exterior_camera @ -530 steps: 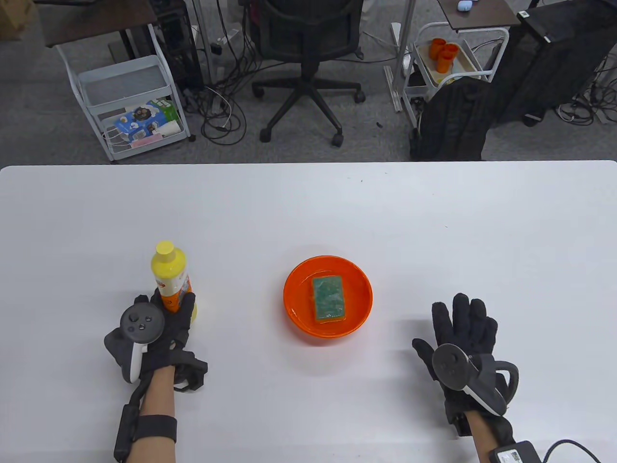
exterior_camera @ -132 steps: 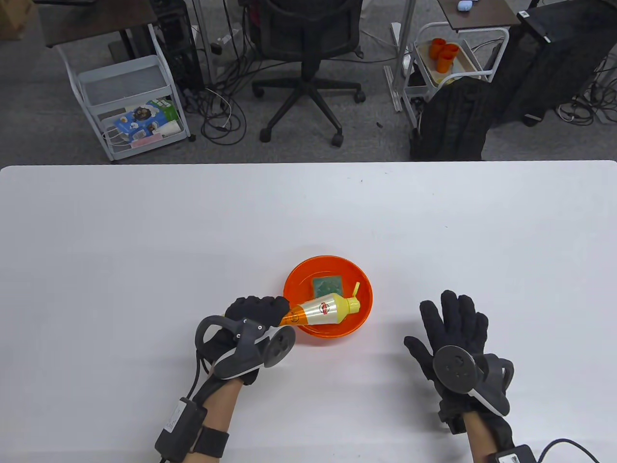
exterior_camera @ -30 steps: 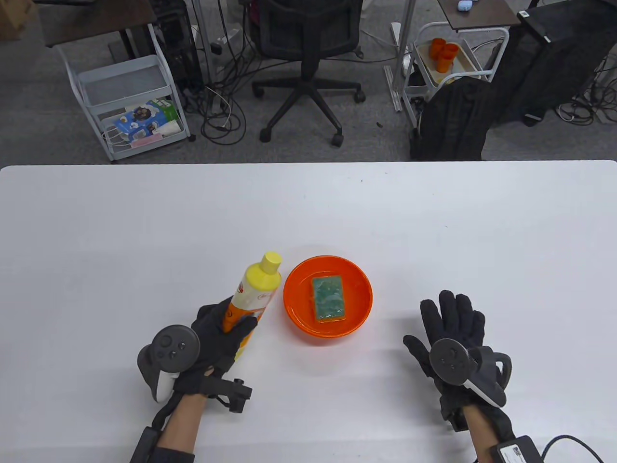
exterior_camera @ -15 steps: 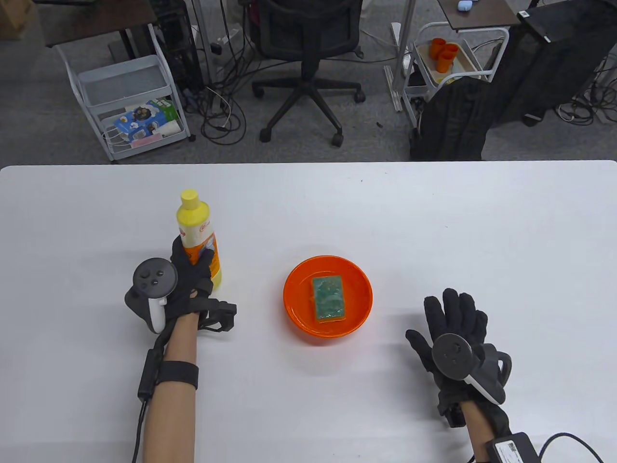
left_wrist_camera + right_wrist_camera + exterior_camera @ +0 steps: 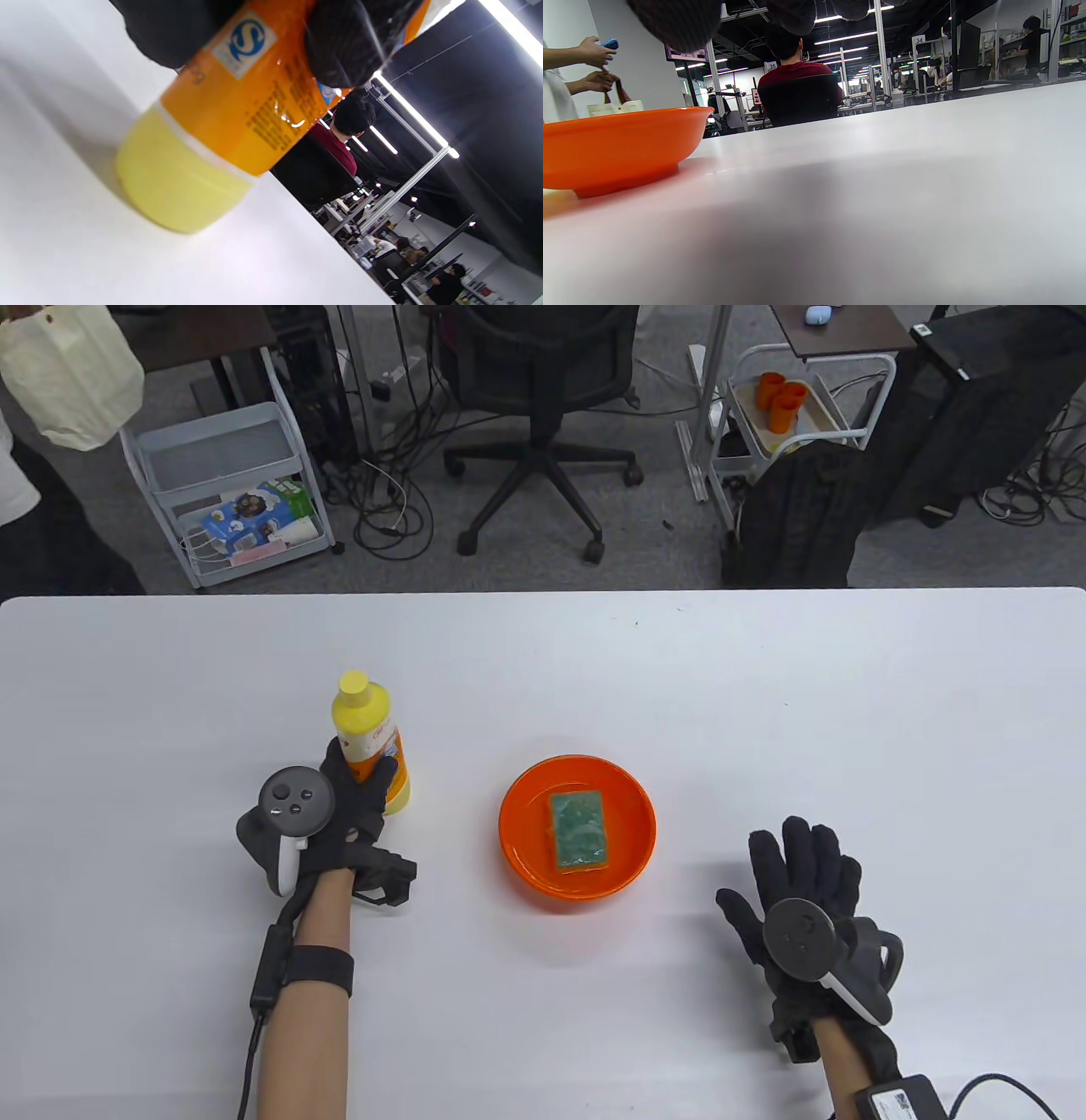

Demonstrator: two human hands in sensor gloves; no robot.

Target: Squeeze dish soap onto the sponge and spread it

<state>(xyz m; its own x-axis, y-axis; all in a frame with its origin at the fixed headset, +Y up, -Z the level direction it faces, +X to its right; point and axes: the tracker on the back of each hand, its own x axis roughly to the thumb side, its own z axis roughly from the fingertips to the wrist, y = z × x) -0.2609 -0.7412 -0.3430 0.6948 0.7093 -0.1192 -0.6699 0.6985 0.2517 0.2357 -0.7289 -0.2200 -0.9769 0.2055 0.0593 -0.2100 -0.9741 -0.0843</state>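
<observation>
A yellow dish soap bottle (image 5: 371, 740) with an orange label and a shut yellow cap stands upright on the white table, left of the bowl. My left hand (image 5: 356, 802) grips its lower body; in the left wrist view the fingers (image 5: 343, 38) wrap the orange label and the bottle's base (image 5: 178, 190) rests on the table. An orange bowl (image 5: 522, 848) holds a green sponge (image 5: 579, 830) lying flat. My right hand (image 5: 802, 869) rests flat on the table with fingers spread, right of the bowl and empty. The right wrist view shows the bowl's side (image 5: 619, 148).
The white table (image 5: 764, 712) stretches wide behind and to the right of the bowl. Beyond its far edge stand an office chair (image 5: 539, 398), wire carts (image 5: 225, 487) and a person with a bag (image 5: 68, 381) at the far left.
My left hand carried the bottle from beside the bowl out to the left and stood it upright; since half a second ago it shifted slightly right and nearer. The right hand stayed put.
</observation>
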